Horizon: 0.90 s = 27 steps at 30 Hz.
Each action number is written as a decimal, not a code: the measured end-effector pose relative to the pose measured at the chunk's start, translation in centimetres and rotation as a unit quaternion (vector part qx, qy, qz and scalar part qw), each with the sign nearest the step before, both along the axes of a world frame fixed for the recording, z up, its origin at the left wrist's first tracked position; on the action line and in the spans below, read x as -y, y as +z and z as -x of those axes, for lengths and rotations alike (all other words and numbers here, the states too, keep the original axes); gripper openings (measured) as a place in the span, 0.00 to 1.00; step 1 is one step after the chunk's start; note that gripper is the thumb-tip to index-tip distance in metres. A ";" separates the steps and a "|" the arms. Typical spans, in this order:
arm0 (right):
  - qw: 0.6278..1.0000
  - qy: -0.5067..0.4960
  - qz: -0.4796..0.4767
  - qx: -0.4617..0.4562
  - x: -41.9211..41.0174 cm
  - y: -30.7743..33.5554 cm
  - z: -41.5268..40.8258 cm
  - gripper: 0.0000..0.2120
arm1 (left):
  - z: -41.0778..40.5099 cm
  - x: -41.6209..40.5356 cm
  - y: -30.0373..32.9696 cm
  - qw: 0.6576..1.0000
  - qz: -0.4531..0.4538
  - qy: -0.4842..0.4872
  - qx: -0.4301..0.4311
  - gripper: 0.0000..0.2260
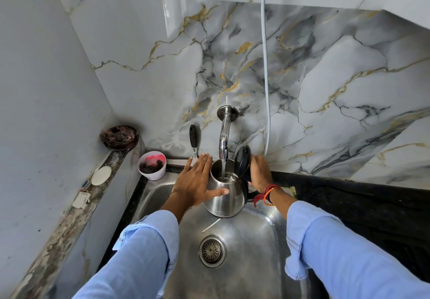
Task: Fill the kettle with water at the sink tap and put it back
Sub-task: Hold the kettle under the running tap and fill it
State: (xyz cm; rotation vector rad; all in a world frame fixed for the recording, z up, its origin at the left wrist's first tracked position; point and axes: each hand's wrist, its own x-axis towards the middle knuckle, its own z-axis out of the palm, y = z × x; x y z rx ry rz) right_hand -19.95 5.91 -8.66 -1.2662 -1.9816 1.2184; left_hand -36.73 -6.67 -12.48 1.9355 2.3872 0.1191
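Two bare hands work one shiny stainless-steel electric kettle (226,196) held over one steel sink basin (260,240). Left hand (194,182) lies flat against the kettle's left wall, four fingers straight and pressed together pointing toward the wall, thumb stretched across the kettle's front. Right hand (260,173) wraps the black handle on the kettle's right side, fingers curled closed around it; fingertips hidden behind the handle. One black hinged lid (242,160) stands flipped open, just left of the right fingers. One chrome wall tap (223,136) sits above and between both hands' fingertips, one stream of water dropping into the kettle mouth; water visible inside. One round drain strainer (212,250) sits nearer the camera than both hands. One black-handled utensil (193,140) leans on the marble wall just beyond the left fingertips. One white plastic cup with dark scrubber (152,165) sits left of the left fingers. One red-orange thread band (267,194) circles the right wrist. Two light-blue sleeves (144,252) cover the forearms.
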 end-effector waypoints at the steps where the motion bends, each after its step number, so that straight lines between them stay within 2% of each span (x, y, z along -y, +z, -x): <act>1: 1.000 0.000 -0.001 -0.003 0.0 -0.1 0.0 0.49 | 0.0 0.0 0.0 1.000 0.001 0.000 -0.001 0.54; 4: 1.000 0.000 -0.004 -0.006 -0.3 -0.1 0.0 0.51 | 0.0 0.0 0.0 1.000 -0.004 0.002 -0.008 0.54; 7: 1.000 0.001 -0.010 0.005 -0.3 0.2 0.0 0.48 | -0.2 -0.1 -0.1 1.000 -0.008 0.003 -0.008 0.54; 11: 0.997 0.001 -0.012 0.071 0.0 0.8 -0.2 0.27 | -0.1 -0.1 -0.1 1.000 -0.012 0.002 -0.009 0.55; 12: 0.997 -0.001 -0.003 0.072 0.0 0.8 -0.2 0.24 | -0.1 0.0 -0.1 1.000 -0.011 0.002 -0.009 0.55; 16: 0.998 0.005 0.011 0.058 0.1 1.2 -0.1 0.24 | -0.1 -0.1 0.0 1.000 -0.010 0.004 -0.010 0.55; 21: 1.000 -0.007 0.019 -0.001 -0.2 1.2 0.0 0.34 | -0.1 -0.1 0.1 1.000 -0.008 0.010 -0.001 0.55; 24: 1.000 -0.014 0.016 -0.007 -0.2 1.2 0.0 0.32 | 0.0 -0.2 0.1 1.000 -0.010 0.008 0.001 0.55; 27: 1.000 -0.007 0.011 -0.011 -0.3 1.0 0.0 0.36 | 0.1 -0.2 0.2 1.000 -0.010 0.007 0.005 0.55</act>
